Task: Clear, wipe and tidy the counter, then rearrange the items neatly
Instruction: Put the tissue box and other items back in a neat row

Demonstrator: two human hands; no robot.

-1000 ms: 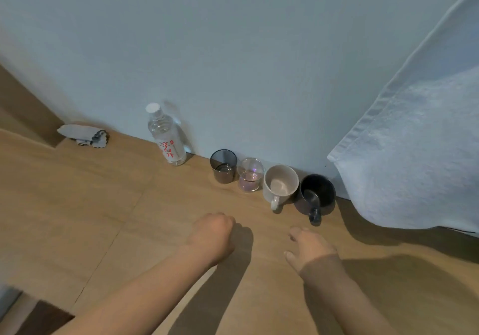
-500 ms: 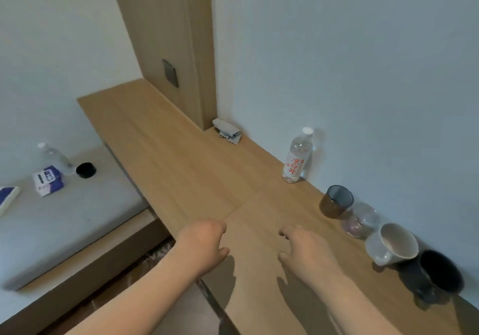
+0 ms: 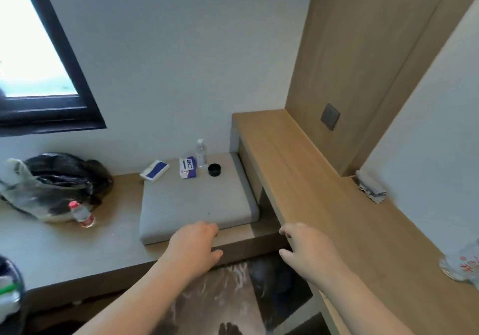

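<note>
The long wooden counter (image 3: 305, 179) runs along the right wall. A crumpled grey cloth (image 3: 370, 187) lies on it by the wood panel, and a clear water bottle (image 3: 464, 263) with red print shows at the right edge. My left hand (image 3: 193, 248) hovers over the low bench's front edge, fingers loosely curled, holding nothing. My right hand (image 3: 305, 249) hangs beside the counter's near edge, fingers loosely curled and empty. On the grey cushion (image 3: 191, 205) sit a small water bottle (image 3: 201, 153), a tissue pack (image 3: 188, 167), a blue-and-white box (image 3: 154, 170) and a black lid (image 3: 214, 170).
A black plastic bag (image 3: 59, 176) and a red-capped bottle (image 3: 82, 214) sit on the low bench at left. A dark-framed window (image 3: 39, 49) is above. A wall switch (image 3: 330, 116) is on the wood panel. Patterned floor shows below my arms.
My view has swung left, away from the row of cups and towards the cushion and window. Both hands stay empty and have moved off the counter top to its near edge.
</note>
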